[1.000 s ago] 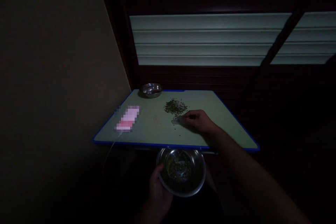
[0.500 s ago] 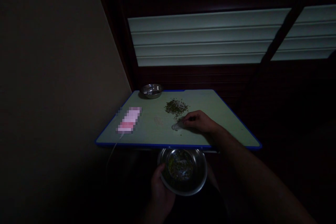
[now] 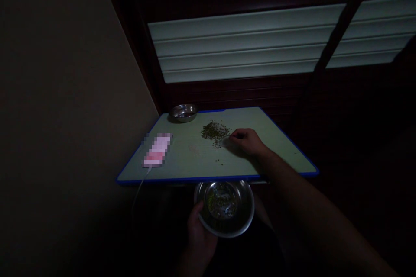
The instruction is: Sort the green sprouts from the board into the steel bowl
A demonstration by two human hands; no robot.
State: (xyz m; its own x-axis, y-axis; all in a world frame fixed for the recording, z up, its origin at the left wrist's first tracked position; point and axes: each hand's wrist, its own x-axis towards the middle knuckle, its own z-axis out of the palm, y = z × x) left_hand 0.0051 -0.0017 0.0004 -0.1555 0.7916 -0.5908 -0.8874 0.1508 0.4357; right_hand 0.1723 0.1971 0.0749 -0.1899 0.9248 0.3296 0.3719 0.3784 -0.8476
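Note:
My left hand grips the left rim of a steel bowl, thumb over the edge, just below the table's front edge. Small green grains lie on the bowl's bottom. Over the table my right hand is closed in a pinch on a small pale, see-through, spoon-like tool, blurred in the dim light. The tool is at the near right edge of a loose pile of small green-brown grains. A few stray grains lie nearer to me.
The pale table top has a blue rim. A smaller steel bowl stands at its far left corner. On the left lies a lit phone with a white cable hanging over the front edge. A wall borders the left side.
My right hand has moved the spoon-like tool away from me, from the bare table up to the pile's edge. My left hand still holds the bowl. The view has shifted slightly.

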